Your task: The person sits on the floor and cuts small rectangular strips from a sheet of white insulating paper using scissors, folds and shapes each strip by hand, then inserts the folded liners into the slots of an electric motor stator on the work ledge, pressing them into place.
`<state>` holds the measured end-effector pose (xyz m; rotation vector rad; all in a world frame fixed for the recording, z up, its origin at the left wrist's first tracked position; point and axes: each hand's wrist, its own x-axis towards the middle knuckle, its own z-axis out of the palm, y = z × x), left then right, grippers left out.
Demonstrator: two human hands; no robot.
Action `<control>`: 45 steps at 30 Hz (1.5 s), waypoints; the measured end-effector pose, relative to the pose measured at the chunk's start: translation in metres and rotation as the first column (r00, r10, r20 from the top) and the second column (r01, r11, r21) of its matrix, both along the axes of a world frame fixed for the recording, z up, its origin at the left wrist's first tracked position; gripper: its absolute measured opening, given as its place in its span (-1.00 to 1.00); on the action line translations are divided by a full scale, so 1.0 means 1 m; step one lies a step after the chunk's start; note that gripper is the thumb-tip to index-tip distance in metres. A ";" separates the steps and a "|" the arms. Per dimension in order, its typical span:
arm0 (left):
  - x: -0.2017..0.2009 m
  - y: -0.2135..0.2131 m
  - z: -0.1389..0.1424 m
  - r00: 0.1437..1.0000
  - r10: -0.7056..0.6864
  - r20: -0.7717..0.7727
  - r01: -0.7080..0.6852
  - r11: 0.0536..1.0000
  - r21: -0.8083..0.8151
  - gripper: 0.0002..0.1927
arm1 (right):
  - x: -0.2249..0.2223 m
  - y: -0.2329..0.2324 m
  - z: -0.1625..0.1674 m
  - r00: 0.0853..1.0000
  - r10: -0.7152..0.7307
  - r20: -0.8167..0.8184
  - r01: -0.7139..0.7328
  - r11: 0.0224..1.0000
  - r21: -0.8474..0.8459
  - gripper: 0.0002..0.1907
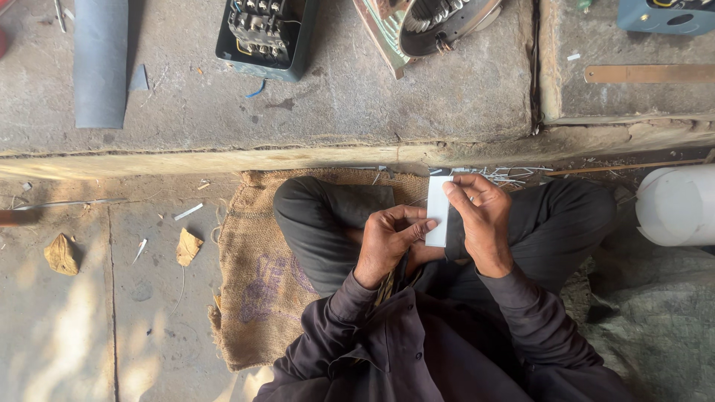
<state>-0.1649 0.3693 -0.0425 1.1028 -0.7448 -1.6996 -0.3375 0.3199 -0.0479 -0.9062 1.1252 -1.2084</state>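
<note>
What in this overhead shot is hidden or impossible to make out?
- White strip: its right edge sits behind the fingers of the right hand.
- Left hand: the palm faces away from the head camera.
- Motor housing: cut off by the top edge.
- White tub: cut off by the right edge.
- Switch box: wiring too small to read.

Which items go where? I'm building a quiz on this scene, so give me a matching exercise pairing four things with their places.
Things:
1. white strip
2. burlap mat
3. grey roll
4. white container

Places:
A. on the raised ledge, top left
B. at the right edge
C. between left hand and right hand
D. on the floor under the person

Pairs: 1-C, 2-D, 3-A, 4-B
</note>
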 end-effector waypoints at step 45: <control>-0.004 -0.003 -0.011 0.944 0.292 -0.153 -0.310 0.944 -0.110 -0.83 | -0.003 0.023 0.020 0.888 0.333 -0.318 -0.351 0.936 0.000 -0.88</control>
